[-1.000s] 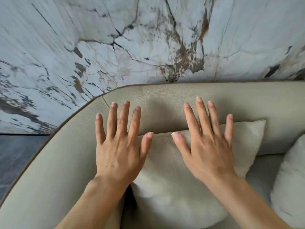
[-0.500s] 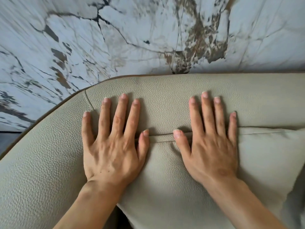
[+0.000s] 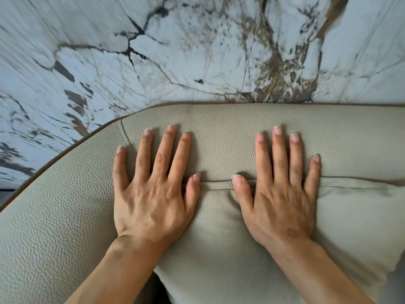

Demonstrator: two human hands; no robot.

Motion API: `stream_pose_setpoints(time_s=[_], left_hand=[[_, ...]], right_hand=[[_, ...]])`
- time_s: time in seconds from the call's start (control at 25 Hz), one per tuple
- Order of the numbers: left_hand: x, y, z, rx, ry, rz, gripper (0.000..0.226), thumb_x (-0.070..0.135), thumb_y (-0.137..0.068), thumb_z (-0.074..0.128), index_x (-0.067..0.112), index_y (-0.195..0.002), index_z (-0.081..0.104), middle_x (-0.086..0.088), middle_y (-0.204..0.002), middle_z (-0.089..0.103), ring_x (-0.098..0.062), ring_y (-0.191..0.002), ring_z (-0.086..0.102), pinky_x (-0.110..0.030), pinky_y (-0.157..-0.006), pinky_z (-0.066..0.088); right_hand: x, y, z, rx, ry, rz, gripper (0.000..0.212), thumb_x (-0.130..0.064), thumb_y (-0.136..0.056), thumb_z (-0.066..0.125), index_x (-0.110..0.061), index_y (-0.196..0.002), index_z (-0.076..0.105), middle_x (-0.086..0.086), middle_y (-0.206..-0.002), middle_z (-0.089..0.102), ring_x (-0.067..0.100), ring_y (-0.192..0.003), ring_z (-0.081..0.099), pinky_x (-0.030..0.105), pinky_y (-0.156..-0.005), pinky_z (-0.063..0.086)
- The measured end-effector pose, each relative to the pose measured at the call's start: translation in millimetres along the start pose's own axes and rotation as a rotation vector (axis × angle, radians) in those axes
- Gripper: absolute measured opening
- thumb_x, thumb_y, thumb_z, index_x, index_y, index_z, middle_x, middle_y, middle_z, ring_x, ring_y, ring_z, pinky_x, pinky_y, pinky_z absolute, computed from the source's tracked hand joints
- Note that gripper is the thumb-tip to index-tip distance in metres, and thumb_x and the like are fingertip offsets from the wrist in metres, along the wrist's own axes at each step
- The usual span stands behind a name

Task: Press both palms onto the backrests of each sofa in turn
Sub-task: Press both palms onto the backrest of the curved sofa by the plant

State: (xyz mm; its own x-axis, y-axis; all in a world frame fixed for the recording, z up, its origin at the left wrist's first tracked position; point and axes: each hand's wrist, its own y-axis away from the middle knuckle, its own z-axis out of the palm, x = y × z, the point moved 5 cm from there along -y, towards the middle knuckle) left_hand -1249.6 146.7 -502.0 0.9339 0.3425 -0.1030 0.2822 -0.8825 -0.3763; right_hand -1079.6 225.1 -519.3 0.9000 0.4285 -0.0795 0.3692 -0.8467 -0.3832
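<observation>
Since a second ago: hands went from hovering over cushion to flat contact; view closer now, press on this sofa under way, other sofas judged still to do

Left hand: grip open, fingers spread, palm down on backrest at curved left corner, thumb touching cushion top seam

Right hand: grip open, holding nothing, palm on cushion, fingertips on backrest beyond seam

Marble wall far behind backrest

Containers: none in view
</observation>
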Motion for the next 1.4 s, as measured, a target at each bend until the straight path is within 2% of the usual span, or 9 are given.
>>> stream_pose_setpoints(time_s=[0.16, 0.28, 0.44, 0.52, 0.64, 0.8, 1.04, 1.4], left_hand=[[0, 0, 0, -0.022, 0.024, -0.008, 0.063, 0.051, -0.097, 0.028, 0.025, -0.154, 0.028, 0.001, -0.16, 0.031, -0.03, -0.146, 0.028, -0.058, -0.116, 0.015], [0, 2, -7, -0.098, 0.04, -0.017, 0.063, 0.052, -0.098, 0.028, 0.024, -0.155, 0.028, 0.0, -0.16, 0.031, -0.029, -0.147, 0.026, -0.058, -0.117, 0.015], [0, 8, -25, -0.255, 0.117, -0.064, 0.07, 0.06, -0.095, 0.013, 0.028, -0.157, 0.015, 0.0, -0.165, 0.017, -0.026, -0.152, 0.01, -0.053, -0.121, 0.004], [-3, 22, -44, -0.241, 0.152, -0.085, 0.071, 0.061, -0.095, 0.009, 0.028, -0.157, 0.014, -0.002, -0.165, 0.015, -0.026, -0.153, 0.007, -0.051, -0.122, 0.0], [-3, 42, -87, -0.164, 0.176, -0.061, 0.067, 0.056, -0.097, 0.018, 0.023, -0.156, 0.022, -0.006, -0.163, 0.023, -0.03, -0.152, 0.014, -0.055, -0.122, 0.006], [-3, 64, -154, -0.032, 0.193, -0.053, 0.067, 0.053, -0.097, 0.027, 0.02, -0.154, 0.03, -0.009, -0.16, 0.03, -0.031, -0.15, 0.02, -0.06, -0.119, 0.014], [-8, 87, -275, 0.107, 0.193, -0.045, 0.067, 0.053, -0.093, 0.033, 0.021, -0.152, 0.036, -0.006, -0.16, 0.031, -0.031, -0.148, 0.025, -0.059, -0.117, 0.015], [-23, 108, -491, 0.238, 0.16, -0.088, 0.068, 0.052, -0.094, 0.033, 0.02, -0.153, 0.034, -0.007, -0.163, 0.025, -0.031, -0.151, 0.015, -0.06, -0.119, 0.011]], right_hand=[[0, 1, -3, -0.017, -0.002, 0.012, 0.076, -0.06, -0.092, 0.028, -0.021, -0.155, 0.013, 0.006, -0.164, 0.016, 0.028, -0.151, 0.009, 0.058, -0.119, 0.008], [-2, 0, -12, -0.091, 0.008, 0.004, 0.076, -0.061, -0.091, 0.026, -0.023, -0.156, 0.012, 0.004, -0.164, 0.013, 0.027, -0.151, 0.007, 0.056, -0.119, 0.008], [0, 10, -35, -0.184, -0.06, -0.001, 0.075, -0.063, -0.09, 0.015, -0.026, -0.156, 0.009, 0.001, -0.165, 0.009, 0.024, -0.151, 0.006, 0.053, -0.121, 0.009], [-1, 22, -56, -0.184, -0.074, 0.012, 0.075, -0.063, -0.09, 0.012, -0.026, -0.156, 0.011, 0.0, -0.165, 0.01, 0.022, -0.151, 0.007, 0.052, -0.121, 0.008], [-3, 40, -95, -0.178, -0.056, 0.009, 0.074, -0.064, -0.091, 0.008, -0.026, -0.156, 0.009, 0.0, -0.165, 0.008, 0.022, -0.152, 0.005, 0.053, -0.121, 0.004], [-4, 56, -165, -0.107, -0.045, -0.019, 0.073, -0.063, -0.093, 0.01, -0.025, -0.156, 0.011, 0.0, -0.164, 0.008, 0.022, -0.151, 0.005, 0.054, -0.12, 0.005], [-9, 74, -297, 0.037, -0.031, -0.03, 0.073, -0.06, -0.095, 0.021, -0.018, -0.154, 0.024, 0.005, -0.162, 0.021, 0.028, -0.148, 0.02, 0.056, -0.116, 0.013], [-22, 92, -526, 0.212, -0.081, -0.056, 0.073, -0.063, -0.095, 0.013, -0.021, -0.155, 0.017, 0.006, -0.163, 0.014, 0.027, -0.15, 0.011, 0.059, -0.118, 0.01]])
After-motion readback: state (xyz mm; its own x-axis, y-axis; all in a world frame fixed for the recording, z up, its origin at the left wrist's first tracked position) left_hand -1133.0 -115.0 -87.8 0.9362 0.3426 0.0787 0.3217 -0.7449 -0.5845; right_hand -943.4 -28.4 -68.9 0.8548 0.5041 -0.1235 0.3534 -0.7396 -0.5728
